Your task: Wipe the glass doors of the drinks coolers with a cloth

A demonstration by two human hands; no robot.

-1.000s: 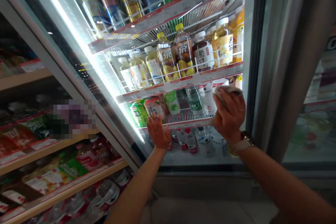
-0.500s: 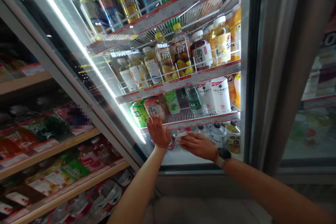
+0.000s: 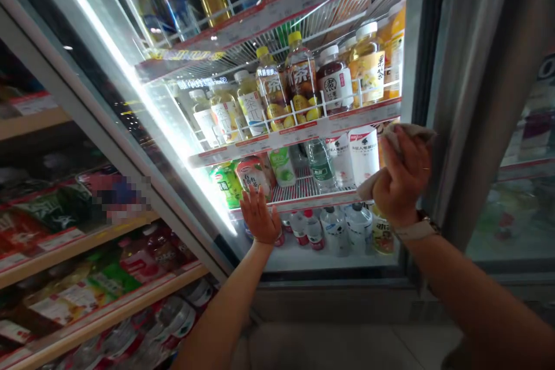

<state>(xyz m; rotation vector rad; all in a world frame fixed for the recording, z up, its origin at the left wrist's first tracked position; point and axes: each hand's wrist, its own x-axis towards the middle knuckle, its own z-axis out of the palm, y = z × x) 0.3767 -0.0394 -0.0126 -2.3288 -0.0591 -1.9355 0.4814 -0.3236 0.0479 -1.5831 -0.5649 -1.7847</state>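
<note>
Cloth [image 3: 411, 131] higher, right hand [image 3: 402, 178] beside bottles [image 3: 363, 156]

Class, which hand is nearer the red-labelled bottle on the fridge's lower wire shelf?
Left. The left hand lies flat on the glass door, just below the red-labelled bottle; the right hand, holding a cloth, is farther off to the bottle's right.

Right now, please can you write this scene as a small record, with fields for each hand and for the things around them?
Left hand: open, palm flat on the glass door of the drinks cooler
Right hand: holds a pale cloth against the glass, near the door frame
Right wrist: watch
Behind glass: bottled teas and water bottles on wire shelves
Left of cooler: wooden shelves of packaged goods
</note>
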